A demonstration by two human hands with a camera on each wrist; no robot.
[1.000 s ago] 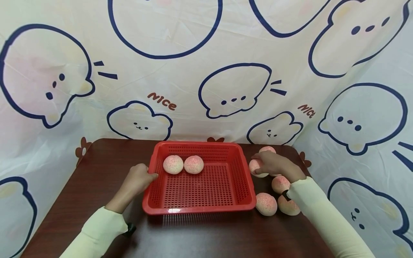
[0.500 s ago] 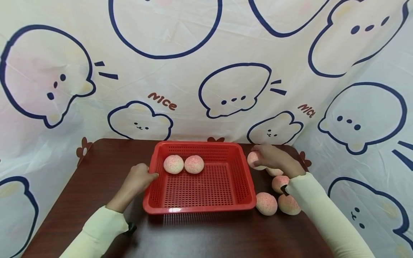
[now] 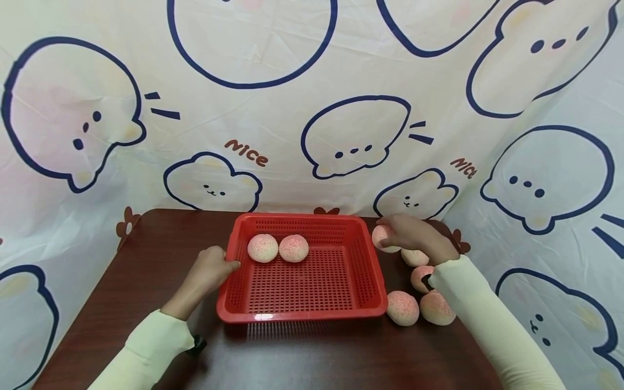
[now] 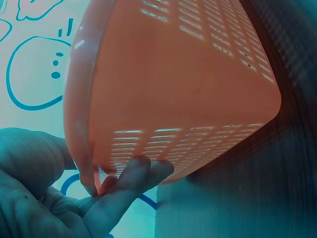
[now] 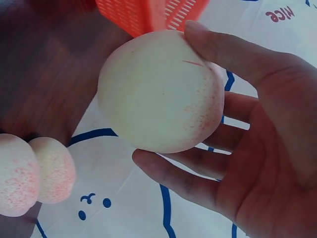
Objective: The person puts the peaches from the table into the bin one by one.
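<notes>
A red perforated plastic basket point(image 3: 302, 317) stands on the dark wooden table, with two pink-speckled peaches point(image 3: 263, 248) side by side at its back left. My left hand point(image 3: 210, 270) grips the basket's left rim; in the left wrist view its fingers point(image 4: 133, 178) lie along the outer wall. Just off the basket's back right corner, my right hand point(image 3: 411, 234) holds another peach point(image 3: 384, 239). In the right wrist view that peach point(image 5: 158, 94) is pale with a pink flush, and thumb and fingers curl round its side.
Several more peaches lie on the table right of the basket, among them one near its front right corner point(image 3: 402, 308) and one under the right forearm point(image 3: 415, 257). A cartoon-printed cloth point(image 3: 283, 124) hangs behind the table and along both sides.
My right hand has lifted the peach from the back of the group and shifted slightly left toward the basket's edge. The left hand and the basket stay where they were.
</notes>
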